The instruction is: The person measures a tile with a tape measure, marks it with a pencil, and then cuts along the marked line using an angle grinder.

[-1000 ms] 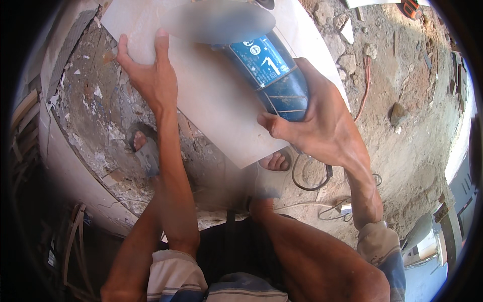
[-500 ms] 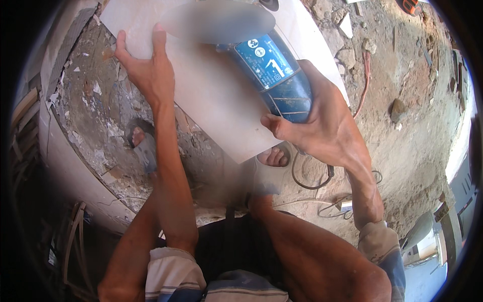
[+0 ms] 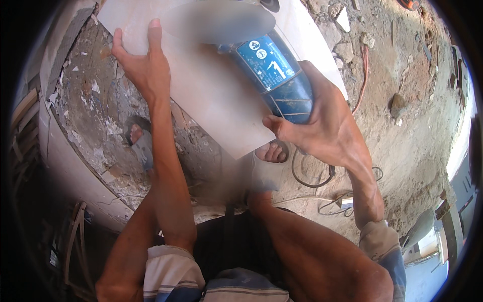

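Note:
My right hand [image 3: 327, 121] wraps round the rear body of a blue angle grinder [image 3: 266, 63], with the thumb on its near side. The grinder's front end and disc are hidden behind a blurred grey-blue oval at the top of the view. Below the tool lies a large pale tile [image 3: 216, 110], one corner pointing toward me. My left hand [image 3: 146, 68] rests over the tile's left edge, thumb and forefinger stretched apart on its face. Its other fingers are mostly hidden. From the grinder's rear a dark cord [image 3: 314, 186] curves down to the ground.
Broken stones [image 3: 344, 50] and plaster chips litter the rough dirt floor. A reddish wire [image 3: 363, 83] lies right of the tile. My feet [image 3: 271, 151] are close to the tile's near edges. At the far right top is an orange and black object [image 3: 410, 4].
The view has shifted slightly, so the tile, floor and my left hand appear a little higher and further left. My right hand keeps its grip on the angle grinder.

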Demonstrator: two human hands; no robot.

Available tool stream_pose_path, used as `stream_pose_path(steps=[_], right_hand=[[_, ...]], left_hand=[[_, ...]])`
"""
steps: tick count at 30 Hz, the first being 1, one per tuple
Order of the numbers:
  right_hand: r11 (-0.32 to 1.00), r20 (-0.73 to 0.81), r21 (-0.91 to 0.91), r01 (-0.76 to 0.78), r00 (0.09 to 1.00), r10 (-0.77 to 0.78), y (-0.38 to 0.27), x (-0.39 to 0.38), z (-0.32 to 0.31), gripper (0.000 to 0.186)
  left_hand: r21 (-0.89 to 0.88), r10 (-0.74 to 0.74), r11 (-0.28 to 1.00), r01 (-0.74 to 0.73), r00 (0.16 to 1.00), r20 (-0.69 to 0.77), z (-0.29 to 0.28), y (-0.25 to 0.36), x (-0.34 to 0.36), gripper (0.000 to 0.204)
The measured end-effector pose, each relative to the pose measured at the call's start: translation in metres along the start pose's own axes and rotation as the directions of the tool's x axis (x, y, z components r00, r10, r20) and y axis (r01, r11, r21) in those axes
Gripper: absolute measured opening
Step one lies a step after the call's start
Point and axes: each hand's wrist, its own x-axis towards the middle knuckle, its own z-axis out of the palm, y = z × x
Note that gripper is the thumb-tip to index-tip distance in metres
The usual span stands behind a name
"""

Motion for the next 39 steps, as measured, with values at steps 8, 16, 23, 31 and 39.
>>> stream_pose_path(steps=[8, 16, 23, 31, 39], right_hand=[[1.000, -0.005, -0.011, -0.008, 1.000, 0.008, 0.005, -0.005, -0.001, 0.071], [1.000, -0.011, 0.014, -0.015, 1.000, 0.015, 0.007, -0.013, -0.002, 0.073], [1.000, -0.010, -0.005, -0.006, 1.000, 0.006, 0.010, -0.017, -0.003, 0.072], [1.000, 0.004, -0.007, 0.005, 1.000, -0.005, 0.017, -0.020, -0.004, 0.070], [0.995, 0.007, -0.087, 0.044, 0.999, -0.044, 0.022, -0.025, -0.006, 0.070]], left_hand=[[-0.008, -0.020, 1.000, 0.020, 1.000, -0.002, 0.000, 0.001, 0.000, 0.105], [0.012, -0.017, 1.000, 0.017, 1.000, -0.009, 0.001, 0.001, 0.001, 0.105], [-0.002, -0.015, 1.000, 0.015, 1.000, -0.007, 0.001, 0.003, 0.000, 0.106], [0.032, -0.017, 0.999, 0.017, 1.000, -0.004, 0.000, 0.000, 0.000, 0.108], [0.025, -0.022, 0.999, 0.022, 1.000, -0.007, 0.000, 0.001, -0.001, 0.108]])
